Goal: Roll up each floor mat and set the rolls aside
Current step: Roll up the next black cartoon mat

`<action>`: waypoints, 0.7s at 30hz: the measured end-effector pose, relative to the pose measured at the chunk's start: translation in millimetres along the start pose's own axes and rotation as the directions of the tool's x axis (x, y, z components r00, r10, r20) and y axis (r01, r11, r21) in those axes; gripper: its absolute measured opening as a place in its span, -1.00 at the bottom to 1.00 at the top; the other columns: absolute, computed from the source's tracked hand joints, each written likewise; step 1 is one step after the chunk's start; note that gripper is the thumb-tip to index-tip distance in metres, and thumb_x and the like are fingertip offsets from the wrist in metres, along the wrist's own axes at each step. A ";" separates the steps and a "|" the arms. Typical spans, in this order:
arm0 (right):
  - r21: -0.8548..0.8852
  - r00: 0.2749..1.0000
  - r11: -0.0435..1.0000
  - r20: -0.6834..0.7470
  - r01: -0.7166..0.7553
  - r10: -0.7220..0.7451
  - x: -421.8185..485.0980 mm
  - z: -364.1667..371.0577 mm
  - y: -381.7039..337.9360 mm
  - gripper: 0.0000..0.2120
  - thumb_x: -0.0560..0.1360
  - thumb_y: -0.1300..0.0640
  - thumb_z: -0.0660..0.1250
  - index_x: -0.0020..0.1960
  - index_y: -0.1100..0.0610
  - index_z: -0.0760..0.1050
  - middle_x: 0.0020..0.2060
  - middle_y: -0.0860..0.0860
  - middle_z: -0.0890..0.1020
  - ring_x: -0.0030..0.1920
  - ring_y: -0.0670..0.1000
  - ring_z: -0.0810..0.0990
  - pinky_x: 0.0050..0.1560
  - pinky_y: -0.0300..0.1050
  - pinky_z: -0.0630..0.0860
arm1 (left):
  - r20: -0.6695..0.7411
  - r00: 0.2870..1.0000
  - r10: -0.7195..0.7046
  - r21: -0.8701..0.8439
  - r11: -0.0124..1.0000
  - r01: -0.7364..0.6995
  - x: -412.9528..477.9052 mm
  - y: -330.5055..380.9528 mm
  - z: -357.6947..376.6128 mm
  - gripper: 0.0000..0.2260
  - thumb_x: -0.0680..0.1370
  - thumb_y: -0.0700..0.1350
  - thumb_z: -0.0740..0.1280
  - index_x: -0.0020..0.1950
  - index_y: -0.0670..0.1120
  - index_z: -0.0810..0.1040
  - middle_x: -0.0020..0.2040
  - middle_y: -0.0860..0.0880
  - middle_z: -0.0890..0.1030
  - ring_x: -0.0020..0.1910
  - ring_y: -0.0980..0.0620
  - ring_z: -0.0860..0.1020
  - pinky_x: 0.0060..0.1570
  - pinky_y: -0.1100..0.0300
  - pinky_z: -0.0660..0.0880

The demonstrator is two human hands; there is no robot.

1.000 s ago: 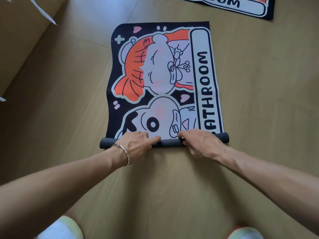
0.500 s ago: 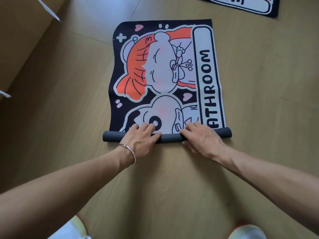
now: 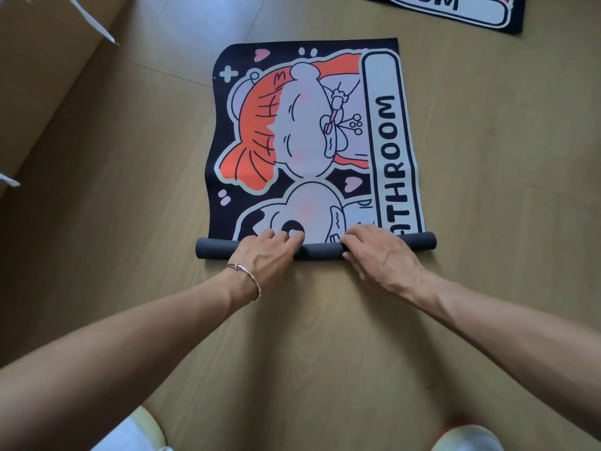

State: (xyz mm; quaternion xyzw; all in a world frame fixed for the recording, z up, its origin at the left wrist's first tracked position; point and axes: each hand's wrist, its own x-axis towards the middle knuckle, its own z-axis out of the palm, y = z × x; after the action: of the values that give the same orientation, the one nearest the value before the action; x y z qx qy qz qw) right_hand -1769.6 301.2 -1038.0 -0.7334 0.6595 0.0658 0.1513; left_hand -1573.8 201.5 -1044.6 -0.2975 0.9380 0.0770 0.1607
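Now the mat (image 3: 309,141) is lying flat on the floor (image 3: 325,336), its near end wound into a thin roll (image 3: 320,252) that is running crosswise, left to right. The unrolled length is stretching straight away from the grip. The left hand (image 3: 263,255) and right hand (image 3: 377,252) are sitting side by side near the roll's middle, fingers curling over it, so the next push is probably going forward. A second mat (image 3: 471,11) is lying far right.

The floor mat (image 3: 312,141) is being rolled further toward the top of the frame. The dark roll (image 3: 214,249) is being pushed onward under the left hand (image 3: 266,253) and right hand (image 3: 380,253), and the A of the printed word (image 3: 392,164) is being partly covered.
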 end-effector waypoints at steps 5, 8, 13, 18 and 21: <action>-0.036 1.000 0.999 0.019 -0.006 0.007 4.0 -5.1 2.0 -0.66 0.53 -0.02 0.30 0.17 0.20 0.49 0.09 0.14 0.50 0.03 0.13 0.46 -0.01 0.01 0.44 | -0.008 1.000 0.014 0.037 0.999 -0.014 -0.6 -2.4 -3.0 -0.75 0.61 -0.14 0.12 0.28 -0.03 0.27 0.03 0.00 0.50 -0.02 -0.06 0.47 -0.27 0.11 0.27; -0.029 1.000 1.000 0.012 -0.005 0.006 4.2 -2.5 0.9 -0.70 0.59 0.00 0.20 0.20 0.18 0.44 0.07 0.12 0.49 0.03 0.11 0.43 -0.03 -0.03 0.38 | -0.093 0.995 0.044 -0.014 0.999 -0.046 -1.6 -4.9 1.2 -0.76 0.55 -0.18 0.24 0.22 -0.05 0.40 0.01 -0.04 0.52 -0.08 -0.08 0.49 -0.30 0.12 0.24; 0.002 0.999 0.999 -0.024 -0.048 0.048 7.7 -5.3 1.7 -0.76 0.57 0.05 0.26 0.15 0.18 0.44 -0.07 0.11 0.55 -0.08 0.12 0.50 -0.14 -0.01 0.45 | -0.207 0.975 0.079 0.013 0.997 -0.078 1.6 -11.3 -0.6 -0.72 0.25 -0.27 0.49 -0.09 -0.07 0.59 -0.21 -0.07 0.51 -0.32 -0.08 0.48 -0.42 0.17 0.25; 0.012 0.998 0.998 -0.014 -0.065 0.065 10.6 -5.4 3.2 -0.79 0.62 0.07 0.15 0.12 0.18 0.41 -0.09 0.11 0.55 -0.09 0.14 0.49 -0.18 -0.03 0.34 | -0.225 0.973 0.044 -0.013 0.999 -0.048 6.9 -11.6 -4.7 -0.70 0.26 -0.27 0.54 -0.08 -0.07 0.58 -0.29 -0.07 0.50 -0.38 -0.11 0.48 -0.47 0.18 0.24; -0.022 0.997 0.999 -0.065 -0.044 0.042 12.4 -4.1 4.2 -0.83 0.56 0.11 0.26 0.03 0.22 0.48 -0.12 0.16 0.57 -0.18 0.17 0.51 -0.22 0.03 0.41 | -0.230 0.973 0.030 -0.019 0.999 -0.036 9.5 -10.9 -7.2 -0.74 0.30 -0.29 0.52 -0.11 -0.11 0.54 -0.30 -0.10 0.51 -0.39 -0.12 0.47 -0.49 0.20 0.19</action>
State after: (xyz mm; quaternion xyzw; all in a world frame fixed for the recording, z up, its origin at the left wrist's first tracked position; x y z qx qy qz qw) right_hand -1772.6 287.9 -1038.4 -0.7226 0.6787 0.0531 0.1199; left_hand -1576.7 185.8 -1041.7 -0.2906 0.9541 0.0556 0.0466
